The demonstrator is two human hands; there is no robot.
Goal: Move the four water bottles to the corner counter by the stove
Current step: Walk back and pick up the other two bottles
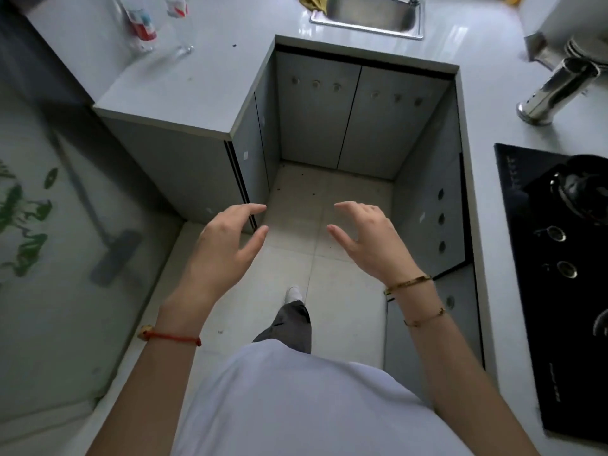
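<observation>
Two clear water bottles with red, white and blue labels stand on the left counter at the top left: one bottle (141,26) and a second bottle (179,21) right of it, both blurred and cut by the frame's top edge. My left hand (227,245) and my right hand (368,238) hover side by side over the floor in the kitchen aisle, fingers spread and curled, holding nothing. Both hands are far from the bottles. The black gas stove (556,258) lies in the right counter.
A steel sink (368,14) sits in the far counter. A shiny metal container (556,90) lies tilted on the corner counter (493,44) beyond the stove. Grey cabinets line the aisle. A mop (112,251) leans behind a glass door at left.
</observation>
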